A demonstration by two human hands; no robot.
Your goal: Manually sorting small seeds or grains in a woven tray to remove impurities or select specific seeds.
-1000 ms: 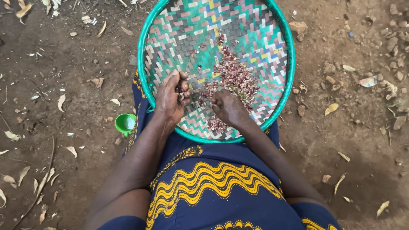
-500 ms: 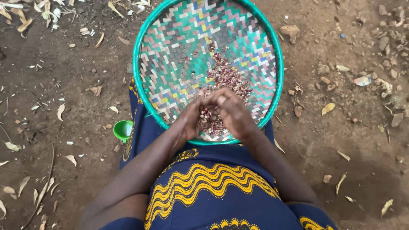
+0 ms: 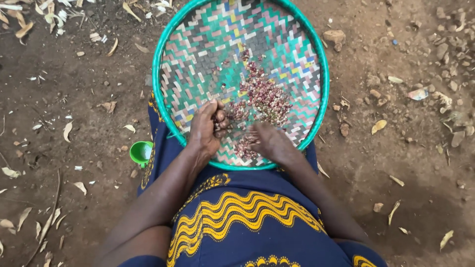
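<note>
Cupping a few reddish beans, the left hand (image 3: 207, 129) has its fingers curled in over them, while the right hand (image 3: 269, 142) lies flat and spread on the beans (image 3: 264, 96) heaped in the woven tray (image 3: 198, 54) (green rim, pastel weave). The tray rests on the person's lap over a blue and yellow cloth (image 3: 247, 217). Bare earth with dry leaves lies around; a small green cup (image 3: 140, 151) sits just beside the tray
</note>
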